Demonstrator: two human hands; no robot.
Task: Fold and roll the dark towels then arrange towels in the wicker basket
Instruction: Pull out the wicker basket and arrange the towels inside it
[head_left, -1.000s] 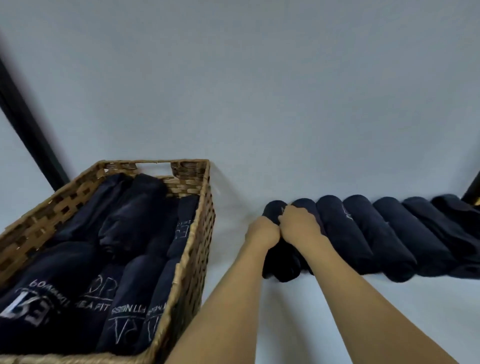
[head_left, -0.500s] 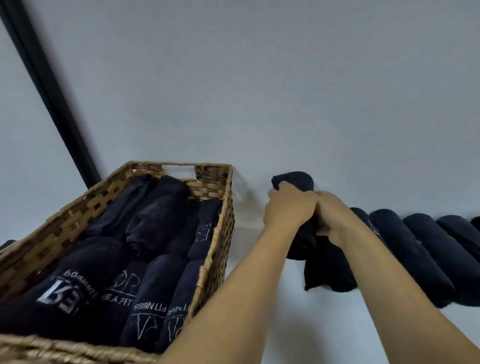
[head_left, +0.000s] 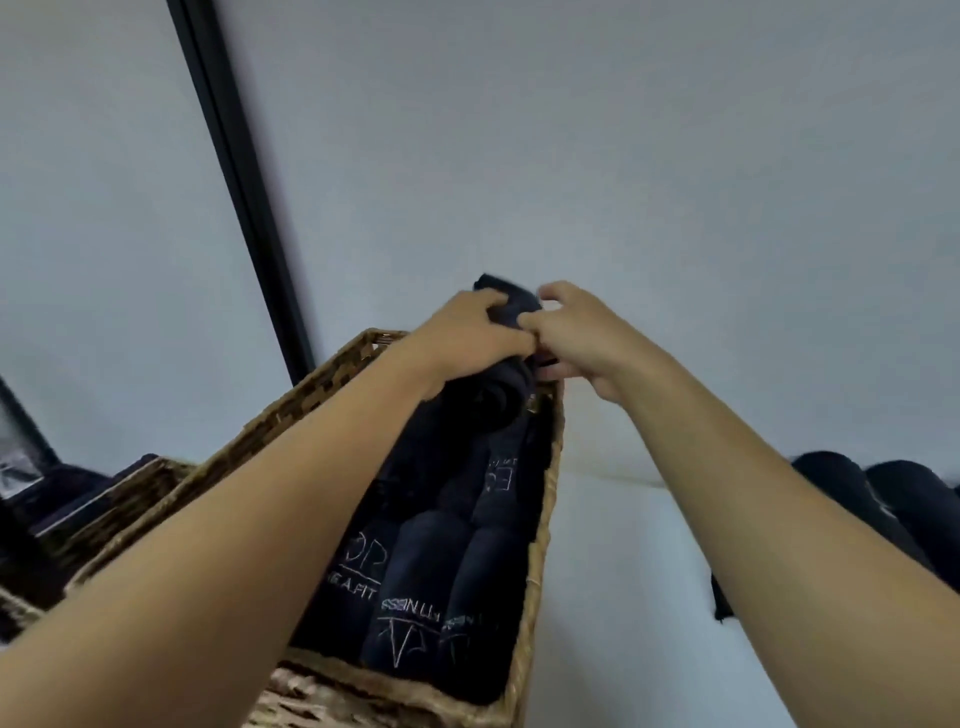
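Note:
A rolled dark towel (head_left: 506, 400) hangs over the far end of the wicker basket (head_left: 540, 545). My left hand (head_left: 467, 343) grips its top from the left, fingers curled round the cloth. My right hand (head_left: 576, 332) pinches the same roll from the right with thumb and fingertips. Inside the basket lie several rolled dark towels (head_left: 415, 587) with pale printed lettering. My left forearm hides much of the basket's left half.
More rolled dark towels (head_left: 883, 499) lie on the white surface at the far right. A second wicker basket (head_left: 130, 488) and dark items sit at the left. A black vertical bar (head_left: 244, 192) runs up the pale wall behind.
Both hands lifted one rolled towel from the row on the right and carried it left, over the basket's far end. The view swung left with them.

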